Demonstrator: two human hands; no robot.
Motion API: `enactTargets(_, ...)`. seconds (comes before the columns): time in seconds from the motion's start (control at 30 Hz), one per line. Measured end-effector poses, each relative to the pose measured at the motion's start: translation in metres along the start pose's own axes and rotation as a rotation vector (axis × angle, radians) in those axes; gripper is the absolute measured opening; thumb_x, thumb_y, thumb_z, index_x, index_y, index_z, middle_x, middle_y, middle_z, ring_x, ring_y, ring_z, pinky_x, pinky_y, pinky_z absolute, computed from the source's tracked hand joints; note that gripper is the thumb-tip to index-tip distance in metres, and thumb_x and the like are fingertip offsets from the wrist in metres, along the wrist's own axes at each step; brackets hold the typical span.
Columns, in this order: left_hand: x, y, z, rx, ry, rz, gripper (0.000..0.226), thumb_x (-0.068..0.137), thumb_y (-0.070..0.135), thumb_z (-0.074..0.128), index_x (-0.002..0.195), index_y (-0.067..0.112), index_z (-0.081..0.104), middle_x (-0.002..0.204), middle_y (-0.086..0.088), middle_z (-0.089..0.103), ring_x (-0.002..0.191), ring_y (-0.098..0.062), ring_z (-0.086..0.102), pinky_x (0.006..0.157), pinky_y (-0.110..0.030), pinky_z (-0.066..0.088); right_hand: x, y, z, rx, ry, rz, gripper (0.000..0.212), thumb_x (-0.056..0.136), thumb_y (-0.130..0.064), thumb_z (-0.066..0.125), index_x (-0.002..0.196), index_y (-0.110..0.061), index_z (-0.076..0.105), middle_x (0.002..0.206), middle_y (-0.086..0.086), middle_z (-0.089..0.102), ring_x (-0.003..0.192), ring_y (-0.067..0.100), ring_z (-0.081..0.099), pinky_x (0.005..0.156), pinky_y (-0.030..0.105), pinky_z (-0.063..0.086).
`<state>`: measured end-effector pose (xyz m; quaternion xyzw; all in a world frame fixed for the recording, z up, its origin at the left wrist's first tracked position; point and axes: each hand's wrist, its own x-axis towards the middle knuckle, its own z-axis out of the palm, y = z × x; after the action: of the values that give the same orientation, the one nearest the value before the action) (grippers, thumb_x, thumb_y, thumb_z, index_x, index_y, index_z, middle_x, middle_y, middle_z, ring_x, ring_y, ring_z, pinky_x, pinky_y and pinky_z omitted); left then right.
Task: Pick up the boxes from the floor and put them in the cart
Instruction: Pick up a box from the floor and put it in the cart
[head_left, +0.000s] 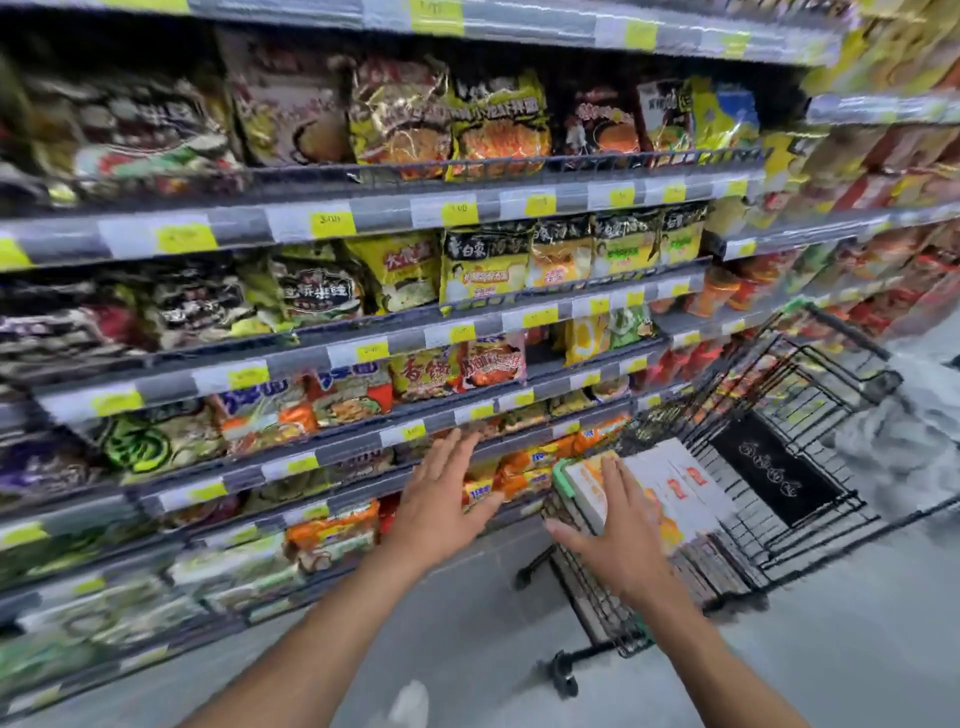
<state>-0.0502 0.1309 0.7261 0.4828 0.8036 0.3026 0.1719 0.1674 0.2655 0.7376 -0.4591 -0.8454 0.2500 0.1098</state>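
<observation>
Shelves (363, 447) left, cart (779, 467) right.

"3.00" on a yellow shelf price tag (332, 222)

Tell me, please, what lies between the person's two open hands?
In the head view, nothing is held between the left hand and right hand; only grey floor and orange packets on a low shelf show behind.

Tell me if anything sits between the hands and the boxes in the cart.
Nothing visible does. The right hand hangs open in front of the white boxes lying in the black wire cart; contact is unclear. The left hand, also open and empty, is beside them by the shelves.
</observation>
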Motion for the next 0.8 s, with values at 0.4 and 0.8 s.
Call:
enactTargets(0.4, -0.225, -0.091, -0.065, 0.124, 0.336, -0.436, 0.091, 0.092, 0.070, 0.054, 0.163, 0.038, 0.006, 0.172, 0.007, 0.006, 0.158, -0.018, 0.007, 0.125, -0.048, 0.020, -0.094, -0.135, 0.104, -0.017, -0.322, -0.430, 0.130, 0.060, -0.100, 0.052, 0.164, -0.033, 0.012, 0.172, -0.007, 0.008, 0.157, 0.021, 0.012, 0.124, 0.052, 0.024)
enactTargets(0.8, -0.493, -0.181, -0.138, 0.138, 0.605, -0.902, 0.104, 0.077, 0.084, 0.032, 0.164, 0.032, 0.009, 0.172, 0.000, 0.012, 0.156, -0.023, 0.016, 0.125, -0.046, 0.021, -0.235, -0.312, 0.229, -0.085, -0.584, -0.892, 0.125, 0.066, -0.087, 0.067, 0.164, -0.029, 0.015, 0.172, -0.002, 0.008, 0.157, 0.024, 0.012, 0.124, 0.053, 0.022)
